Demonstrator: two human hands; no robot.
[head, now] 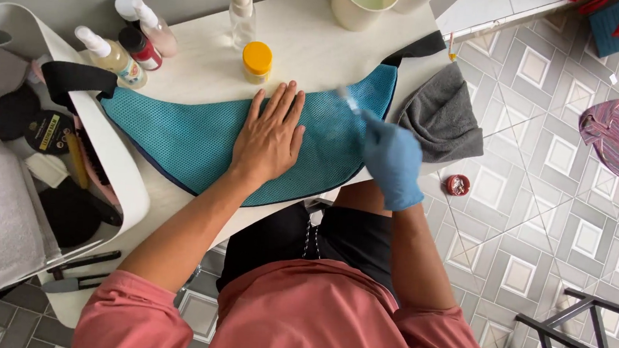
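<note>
The teal mesh fabric (202, 140) lies spread across the white counter (313, 38) in the middle of the frame, one black-edged end reaching the upper right, the other running into the white caddy (122, 174) at left. The left hand (270, 135), bare, lies open and flat on the mesh at frame centre, fingers spread and pointing up the frame, pinning it down. The right hand (393, 162), in a blue glove, is closed round a small clear spray bottle (349, 103), blurred, with its nozzle over the mesh just right of the left hand.

To do this well, the flat hand should keep the mesh taut so it does not bunch, and the nozzle should stay above the fabric, not touching it, aimed away from the bare fingers. A grey cloth (443, 118) lies just right of the mesh, hanging over the counter edge. A yellow-capped jar (257, 61) and several pump bottles (132, 46) stand along the upper left, apart from the wetted patch.
</note>
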